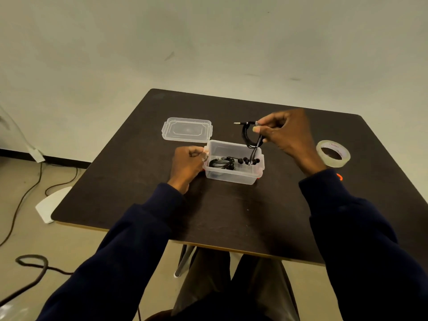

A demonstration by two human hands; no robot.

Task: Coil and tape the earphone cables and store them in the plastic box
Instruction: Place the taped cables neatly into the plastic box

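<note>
- I look down from the head camera onto a dark brown table (231, 216), with both of the person's arms in dark navy sleeves reaching forward.
- The right hand (287, 133) is raised above the table. Its thumb and fingertips are curled and pinch a coiled black earphone cable (246, 137) at the top of the loop.
- The cable's metal plug (239, 123) sticks out to the left of that pinch. The earbuds (249, 161) hang down on their thin leads and dip inside the plastic box.
- The clear plastic box (231, 178) stands open near the table's middle, directly below the held coil.
- A second earphone bundle (221, 163), also black and coiled, lies on the floor of the box, toward its left side.
- The left hand (188, 162) rests at the box's left end, its fingers curled, and grips the rim there.
- The clear lid (187, 130) lies flat on the table just behind the box, to its left, apart from it.
- A roll of clear tape (333, 154) lies flat on the table's right side, well apart from the box.
- Dark cords (32, 265) trail over the pale floor at my left.
</note>
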